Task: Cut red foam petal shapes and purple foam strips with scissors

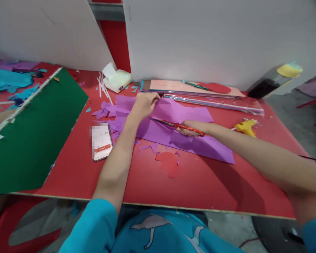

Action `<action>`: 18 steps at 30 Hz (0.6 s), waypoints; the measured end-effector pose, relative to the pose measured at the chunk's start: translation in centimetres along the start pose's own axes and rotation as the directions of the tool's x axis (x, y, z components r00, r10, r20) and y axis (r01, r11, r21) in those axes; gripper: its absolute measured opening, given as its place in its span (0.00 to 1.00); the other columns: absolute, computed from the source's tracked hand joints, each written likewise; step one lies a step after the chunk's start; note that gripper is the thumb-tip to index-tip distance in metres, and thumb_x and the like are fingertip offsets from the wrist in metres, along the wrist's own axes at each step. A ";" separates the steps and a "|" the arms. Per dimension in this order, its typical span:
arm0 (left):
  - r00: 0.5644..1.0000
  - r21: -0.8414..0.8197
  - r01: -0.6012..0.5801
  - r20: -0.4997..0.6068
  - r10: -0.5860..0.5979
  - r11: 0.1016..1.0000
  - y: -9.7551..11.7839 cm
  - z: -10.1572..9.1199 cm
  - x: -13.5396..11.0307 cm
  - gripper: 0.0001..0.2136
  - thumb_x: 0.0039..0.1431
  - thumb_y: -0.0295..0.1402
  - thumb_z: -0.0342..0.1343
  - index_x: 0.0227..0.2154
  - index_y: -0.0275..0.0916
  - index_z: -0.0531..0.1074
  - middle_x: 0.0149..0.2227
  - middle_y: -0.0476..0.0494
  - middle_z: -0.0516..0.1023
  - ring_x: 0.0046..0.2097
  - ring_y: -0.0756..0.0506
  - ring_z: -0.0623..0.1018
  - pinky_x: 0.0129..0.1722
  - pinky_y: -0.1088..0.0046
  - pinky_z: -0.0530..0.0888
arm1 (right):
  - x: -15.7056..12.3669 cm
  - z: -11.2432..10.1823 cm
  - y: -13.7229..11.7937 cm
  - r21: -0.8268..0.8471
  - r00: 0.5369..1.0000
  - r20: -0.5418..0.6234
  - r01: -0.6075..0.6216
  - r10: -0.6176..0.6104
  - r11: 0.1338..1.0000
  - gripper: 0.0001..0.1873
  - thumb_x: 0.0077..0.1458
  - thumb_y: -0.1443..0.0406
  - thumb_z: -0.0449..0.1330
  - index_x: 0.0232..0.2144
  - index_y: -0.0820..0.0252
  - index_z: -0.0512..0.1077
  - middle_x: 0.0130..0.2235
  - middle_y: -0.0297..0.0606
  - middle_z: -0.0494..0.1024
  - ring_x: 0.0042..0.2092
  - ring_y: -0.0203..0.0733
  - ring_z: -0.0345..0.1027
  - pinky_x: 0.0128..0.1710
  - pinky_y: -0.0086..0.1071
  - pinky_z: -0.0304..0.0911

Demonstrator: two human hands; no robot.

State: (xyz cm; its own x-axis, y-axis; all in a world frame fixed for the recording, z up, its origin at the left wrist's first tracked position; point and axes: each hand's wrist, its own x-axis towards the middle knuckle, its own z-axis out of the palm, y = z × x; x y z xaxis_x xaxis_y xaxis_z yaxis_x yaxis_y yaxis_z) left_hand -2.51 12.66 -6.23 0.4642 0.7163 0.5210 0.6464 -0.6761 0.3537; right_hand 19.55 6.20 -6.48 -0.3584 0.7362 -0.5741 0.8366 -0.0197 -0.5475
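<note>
A long purple paper sheet (184,109) lies across the red table, split lengthwise by a cut from its right side. My right hand (189,128) is closed around the red handles of a pair of scissors (171,123). Their blades point left, at the cut. My left hand (146,102) pinches the upper part of the sheet just beyond the blade tips. Purple scraps (116,126) gather at the sheet's left end. A red paper cutout (168,162) rests on the table below the sheet.
A phone (102,140) lies left of my forearm. Behind are a tissue pack (118,80) and plastic-wrapped paper sheets (213,100). A yellow glue gun (246,127) sits at right, near a dark bottle (264,88). A green board (37,137) covers the table's left side.
</note>
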 end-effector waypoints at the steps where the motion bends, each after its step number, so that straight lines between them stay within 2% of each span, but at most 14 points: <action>1: 1.000 -0.001 -0.005 -0.004 0.005 1.000 0.0 0.0 0.0 0.10 0.55 0.24 0.48 0.33 0.34 0.74 0.34 0.42 0.79 0.36 0.45 0.76 0.39 0.70 0.69 | 0.1 0.0 0.2 -0.020 1.000 0.003 0.028 -0.028 0.999 0.21 0.48 0.51 0.56 0.17 0.60 0.59 0.17 0.31 0.61 0.17 0.29 0.53 0.17 0.25 0.51; 8: 1.000 0.017 -0.007 0.000 0.007 1.000 0.1 -0.2 0.1 0.09 0.55 0.25 0.47 0.34 0.34 0.73 0.33 0.43 0.78 0.36 0.46 0.76 0.40 0.70 0.69 | 0.4 0.2 0.9 -0.139 0.990 0.008 0.138 -0.138 0.981 0.23 0.49 0.48 0.52 0.17 0.59 0.58 0.16 0.31 0.60 0.18 0.31 0.53 0.19 0.27 0.51; 11: 1.000 0.025 -0.006 0.013 0.006 1.000 0.2 -0.3 0.1 0.09 0.56 0.25 0.47 0.34 0.35 0.73 0.33 0.43 0.78 0.36 0.46 0.76 0.40 0.70 0.69 | 0.4 0.1 0.7 -0.171 0.983 0.002 0.182 -0.184 0.968 0.22 0.49 0.49 0.52 0.19 0.60 0.62 0.18 0.33 0.63 0.20 0.32 0.53 0.21 0.28 0.51; 15: 0.999 0.023 -0.008 0.033 0.007 1.000 0.1 -0.2 0.1 0.10 0.56 0.25 0.47 0.34 0.35 0.73 0.35 0.42 0.78 0.38 0.45 0.76 0.41 0.69 0.68 | 0.4 -0.2 0.4 -0.284 0.980 -0.039 0.177 -0.196 0.942 0.19 0.48 0.51 0.53 0.22 0.62 0.66 0.20 0.34 0.64 0.22 0.33 0.55 0.24 0.29 0.52; 18: 0.999 0.030 -0.002 0.044 0.001 1.000 0.1 -0.1 0.1 0.10 0.56 0.25 0.47 0.34 0.36 0.73 0.35 0.43 0.78 0.38 0.45 0.76 0.41 0.68 0.68 | 0.2 -0.2 0.2 -0.330 0.986 -0.061 0.124 -0.152 0.936 0.19 0.48 0.51 0.54 0.24 0.61 0.67 0.23 0.36 0.68 0.25 0.36 0.59 0.26 0.29 0.54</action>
State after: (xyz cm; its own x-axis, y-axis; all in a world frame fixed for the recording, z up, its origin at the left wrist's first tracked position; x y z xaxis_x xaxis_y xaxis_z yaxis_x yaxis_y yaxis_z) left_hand -2.44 12.61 -6.12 0.4909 0.7227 0.4866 0.6634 -0.6721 0.3289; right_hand 19.73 6.52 -6.58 -0.4559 0.7702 -0.4461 0.8751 0.2966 -0.3824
